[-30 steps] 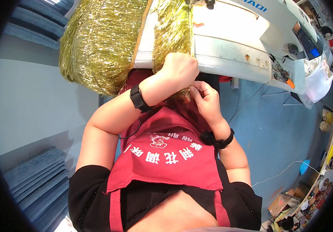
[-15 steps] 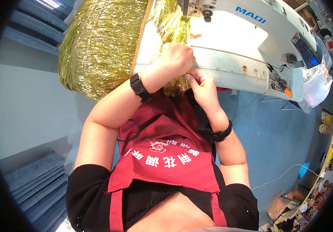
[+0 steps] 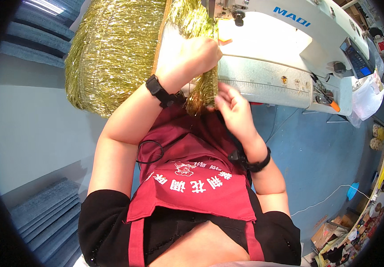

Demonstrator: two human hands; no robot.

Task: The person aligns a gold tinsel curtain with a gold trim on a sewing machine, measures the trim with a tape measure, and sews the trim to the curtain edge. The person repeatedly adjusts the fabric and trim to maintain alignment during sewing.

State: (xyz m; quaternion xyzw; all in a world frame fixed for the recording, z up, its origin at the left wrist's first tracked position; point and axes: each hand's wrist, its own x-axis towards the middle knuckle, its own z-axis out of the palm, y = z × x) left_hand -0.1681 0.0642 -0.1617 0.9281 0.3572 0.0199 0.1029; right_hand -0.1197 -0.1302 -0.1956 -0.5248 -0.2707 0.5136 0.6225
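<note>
One tinsel fringe strip (image 3: pixel 208 84), gold-green, lay in the head view across the bed (image 3: pixel 256 73) of a white sewing machine (image 3: pixel 265 8). Its long axis ran from beneath the machine head toward the wearer's lap, the lower end hanging past the bed's front edge. A narrow band formed its right side, and the strands swept leftward and down from it. The left hand (image 3: pixel 201 54) was curled into a fist over the strip; its fingertips were hidden, so whether it gripped the band could not be told. Nearer the lap, the right hand (image 3: pixel 236 109) had thumb and bent fingers at the band's edge; blur left it unclear whether they pinched it.

A bulky tinsel fringe bundle (image 3: pixel 112 55) lay to the left, cut off by the upper border. The upper part of the strip was covered in part by the left hand, and its far end could not be made out. At the bed's right end, a recess held an orange-handled tool (image 3: pixel 334 106) among dark tools. Beside it hung a white plastic bag (image 3: pixel 366 102), its contents indistinct. The contents of a cardboard box (image 3: pixel 322 236) at lower right were hard to identify.
</note>
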